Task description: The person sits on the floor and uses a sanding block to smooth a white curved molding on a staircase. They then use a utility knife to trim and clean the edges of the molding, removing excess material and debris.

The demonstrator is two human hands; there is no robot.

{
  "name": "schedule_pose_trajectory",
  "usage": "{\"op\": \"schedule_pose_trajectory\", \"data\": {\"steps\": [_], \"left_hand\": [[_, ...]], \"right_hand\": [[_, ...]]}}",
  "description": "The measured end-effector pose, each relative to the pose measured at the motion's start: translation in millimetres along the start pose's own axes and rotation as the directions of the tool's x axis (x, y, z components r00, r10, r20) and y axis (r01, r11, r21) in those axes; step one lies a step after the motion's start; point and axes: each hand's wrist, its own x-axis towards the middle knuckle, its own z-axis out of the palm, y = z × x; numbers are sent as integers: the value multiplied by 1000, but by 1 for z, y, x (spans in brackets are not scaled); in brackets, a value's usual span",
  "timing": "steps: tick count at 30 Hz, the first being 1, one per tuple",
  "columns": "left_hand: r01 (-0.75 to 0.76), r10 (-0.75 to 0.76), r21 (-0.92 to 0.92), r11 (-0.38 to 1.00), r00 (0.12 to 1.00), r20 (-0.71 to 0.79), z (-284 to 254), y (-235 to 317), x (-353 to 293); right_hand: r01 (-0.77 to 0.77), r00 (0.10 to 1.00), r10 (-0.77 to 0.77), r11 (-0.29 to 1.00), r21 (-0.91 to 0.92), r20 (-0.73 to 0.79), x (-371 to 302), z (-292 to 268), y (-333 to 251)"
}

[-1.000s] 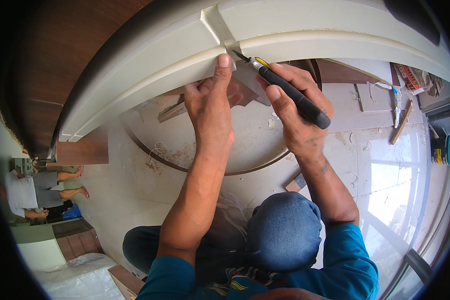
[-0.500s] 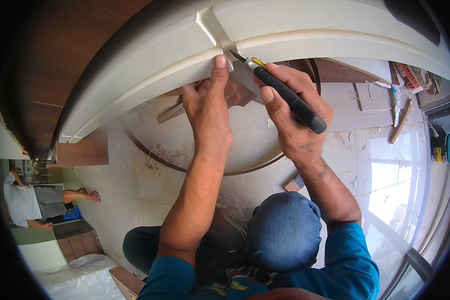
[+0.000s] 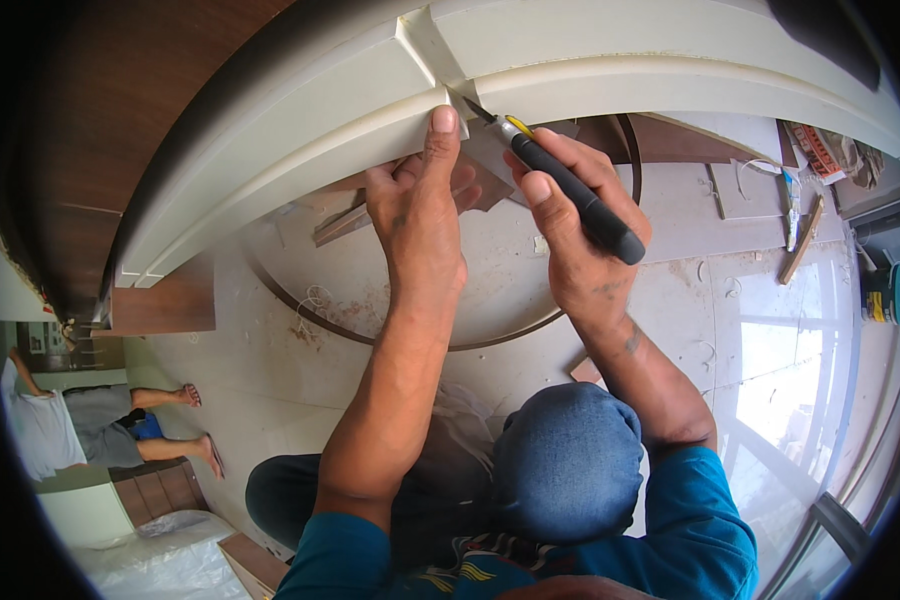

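Note:
A white moulded panel (image 3: 315, 130) curves across the top of the view, with a recessed joint (image 3: 436, 48) between two of its sections. My left hand (image 3: 417, 225) grips its lower edge beside that joint, thumb upright on the front and fingers curled behind, partly hidden. A black utility knife (image 3: 575, 195) with a yellow slider is held in my right hand (image 3: 600, 250), fingers closed round the handle. Its dark blade points up and left, with the tip at the joint just right of my left thumb.
On the floor lie a curved dark strip (image 3: 305, 312), a wooden stick (image 3: 802, 240), a white-and-blue tube (image 3: 792, 208) and scattered debris. A dark green bucket (image 3: 884, 293) stands at the right. Another person (image 3: 80, 420) stands at the far left, near plastic sheeting (image 3: 160, 555).
The knife and my right hand have shifted slightly left and up, and more blade shows against the joint. My left hand keeps its grip. The other person's legs have moved apart.

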Motion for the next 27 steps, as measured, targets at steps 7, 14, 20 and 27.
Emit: {"op": "schedule_pose_trajectory", "data": {"steps": [7, 14, 20, 27], "left_hand": [[-10, 10, 74, 997, 1000, -1, 1, -1, -1], [-12, 14, 76, 997, 999, -29, 3, -1, -3], [27, -26, 28, 999, 999, -30, 2, 2, 0], [16, -15, 15, 1000, 1000, -18, 0, 0, 0]], "right_hand": [[-73, 987, 79, 996, -47, 140, 11, -18, -11], [-43, 988, 54, 996, -75, 148, 11, -29, -13], [57, 993, -46, 993, -98, 109, 9, -13, -7], [123, 981, -98, 982, -145, 168, 14, -15, -8]]}}
